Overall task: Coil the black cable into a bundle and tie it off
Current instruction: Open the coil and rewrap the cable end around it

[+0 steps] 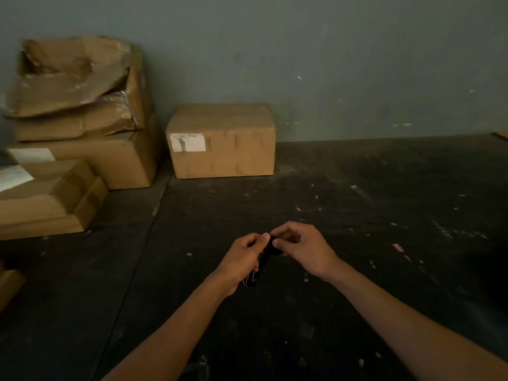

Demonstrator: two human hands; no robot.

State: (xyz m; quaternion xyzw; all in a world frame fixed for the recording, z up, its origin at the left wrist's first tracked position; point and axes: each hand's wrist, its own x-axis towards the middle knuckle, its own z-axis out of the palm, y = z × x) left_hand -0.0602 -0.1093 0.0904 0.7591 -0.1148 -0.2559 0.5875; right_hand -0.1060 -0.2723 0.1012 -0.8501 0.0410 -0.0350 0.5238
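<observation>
The black cable point(264, 262) is a small dark bundle held between both hands above the dark floor, in the lower middle of the view. My left hand point(242, 261) grips the bundle's lower part, with thin pale wire ends showing below the palm. My right hand point(301, 250) pinches the top of the bundle between thumb and fingers. The hands nearly touch at the fingertips. Much of the cable is hidden by the fingers and hard to tell from the dark floor.
A closed cardboard box point(221, 140) with a white label stands against the grey wall ahead. A stack of crumpled cardboard boxes point(77, 111) fills the left side. The dark floor point(384, 202) is speckled with small scraps.
</observation>
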